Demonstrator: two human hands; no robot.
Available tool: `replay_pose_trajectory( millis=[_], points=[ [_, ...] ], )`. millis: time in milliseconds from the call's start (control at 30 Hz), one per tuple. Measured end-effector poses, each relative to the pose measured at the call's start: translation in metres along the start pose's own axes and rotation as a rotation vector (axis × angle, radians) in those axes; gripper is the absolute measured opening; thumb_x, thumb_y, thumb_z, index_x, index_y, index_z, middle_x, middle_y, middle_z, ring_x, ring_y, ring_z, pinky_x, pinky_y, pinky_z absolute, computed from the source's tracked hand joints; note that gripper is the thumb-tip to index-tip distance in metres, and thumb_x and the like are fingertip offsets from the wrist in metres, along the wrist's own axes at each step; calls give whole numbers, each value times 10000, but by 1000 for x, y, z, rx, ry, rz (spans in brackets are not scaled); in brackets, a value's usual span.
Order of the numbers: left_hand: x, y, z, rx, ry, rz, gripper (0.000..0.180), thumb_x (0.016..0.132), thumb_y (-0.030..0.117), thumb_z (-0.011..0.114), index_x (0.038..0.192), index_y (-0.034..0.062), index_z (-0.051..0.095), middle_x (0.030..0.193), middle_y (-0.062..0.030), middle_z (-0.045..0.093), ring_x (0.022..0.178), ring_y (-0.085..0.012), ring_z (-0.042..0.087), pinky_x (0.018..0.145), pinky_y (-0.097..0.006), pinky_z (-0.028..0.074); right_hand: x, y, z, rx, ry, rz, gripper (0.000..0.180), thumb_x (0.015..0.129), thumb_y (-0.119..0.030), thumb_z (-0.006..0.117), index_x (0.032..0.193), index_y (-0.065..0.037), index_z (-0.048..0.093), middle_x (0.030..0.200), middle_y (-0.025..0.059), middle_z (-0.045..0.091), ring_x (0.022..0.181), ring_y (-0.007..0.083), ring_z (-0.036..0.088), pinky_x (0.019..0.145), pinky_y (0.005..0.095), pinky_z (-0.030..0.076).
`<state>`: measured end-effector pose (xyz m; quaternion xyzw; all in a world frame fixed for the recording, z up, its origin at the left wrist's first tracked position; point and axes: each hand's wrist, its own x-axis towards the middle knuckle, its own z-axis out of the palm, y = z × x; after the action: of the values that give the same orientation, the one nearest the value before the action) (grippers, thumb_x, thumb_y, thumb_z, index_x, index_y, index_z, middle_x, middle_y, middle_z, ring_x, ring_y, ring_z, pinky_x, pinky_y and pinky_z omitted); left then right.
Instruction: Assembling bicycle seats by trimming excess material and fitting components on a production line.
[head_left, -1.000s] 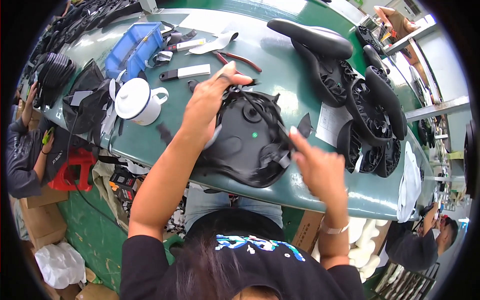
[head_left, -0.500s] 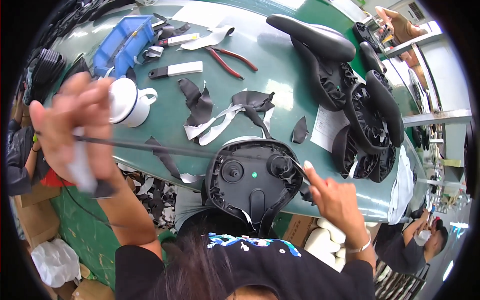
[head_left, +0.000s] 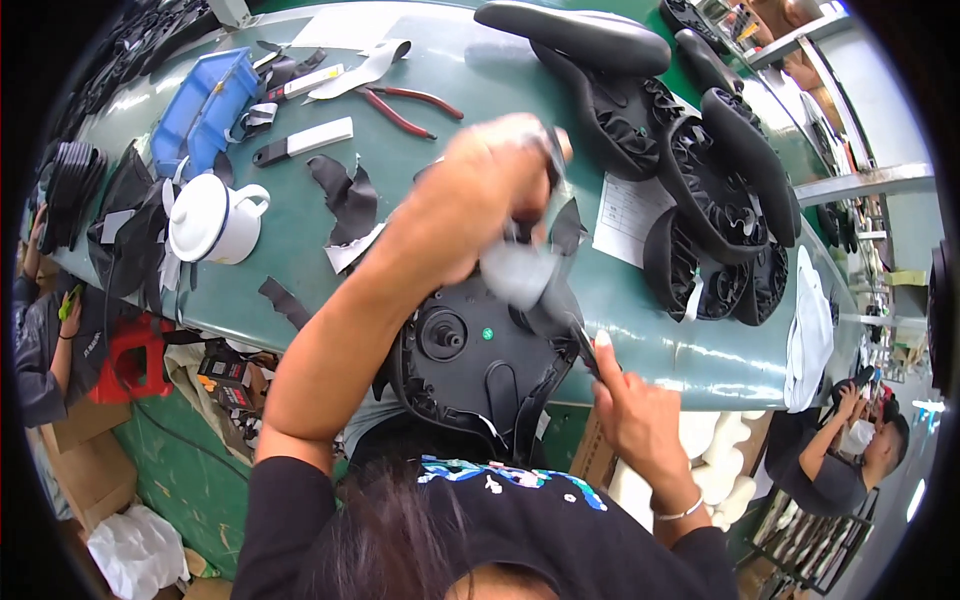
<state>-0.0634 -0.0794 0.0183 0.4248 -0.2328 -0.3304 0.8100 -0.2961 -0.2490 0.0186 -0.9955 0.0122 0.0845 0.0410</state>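
Observation:
A black bicycle saddle [head_left: 455, 375] lies underside up at my lap against the table edge, its cover folded inward round the rim. My left hand [head_left: 500, 185], smeared by motion, is raised above its far side, fingers closed. Below that hand hangs a blurred strip of black cover material [head_left: 520, 275] with a whitish back, reaching toward the saddle's right rim. My right hand [head_left: 637, 412] is closed at the saddle's right side, index finger extended along a slim dark tool [head_left: 584, 347]. The tool's tip is lost in the blur at the rim.
Beyond lie red-handled pliers [head_left: 408, 108], a white-handled tool [head_left: 305, 141], a blue bin [head_left: 203, 108] and a lidded white mug [head_left: 218, 220]. Material scraps [head_left: 345, 195] lie on the left; covered saddles [head_left: 712, 195] are piled right. Other people are at both sides.
My left hand has swung from the far left, where the strip was stretched out, to above the saddle. My right hand has stayed by the right rim. The view has shifted slightly.

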Motion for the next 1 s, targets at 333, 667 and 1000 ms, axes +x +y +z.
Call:
replay_pose_trajectory(
  millis=[333, 667, 1000],
  points=[
    [-24, 17, -10, 1419, 709, 604, 482, 781, 202, 638, 1207, 14, 513, 933, -124, 644, 903, -268, 627, 816, -368, 504, -31, -45, 41, 1362, 221, 475, 406, 936, -163, 555, 1274, -10, 391, 852, 53, 600, 662, 96, 583, 579, 252, 482],
    [1, 34, -95, 27, 817, 201, 294, 953, 280, 534, 968, 5, 637, 831, -50, 629, 728, -104, 573, 643, -242, 453, 154, 21, -62, 1135, 871, 106, 219, 878, -148, 642, 1037, -44, 534, 658, -20, 512, 501, 37, 452, 456, 201, 368],
    [26, -31, -90, 513, -454, -17, 363, 783, 231, 722, 1032, 20, 564, 1006, -70, 568, 916, -169, 532, 812, -307, 464, 486, 213, -104, 1878, 1227, 474, 378, 707, 61, 678, 1044, 5, 515, 868, 125, 594, 662, 257, 626, 591, 397, 557]
  ],
)
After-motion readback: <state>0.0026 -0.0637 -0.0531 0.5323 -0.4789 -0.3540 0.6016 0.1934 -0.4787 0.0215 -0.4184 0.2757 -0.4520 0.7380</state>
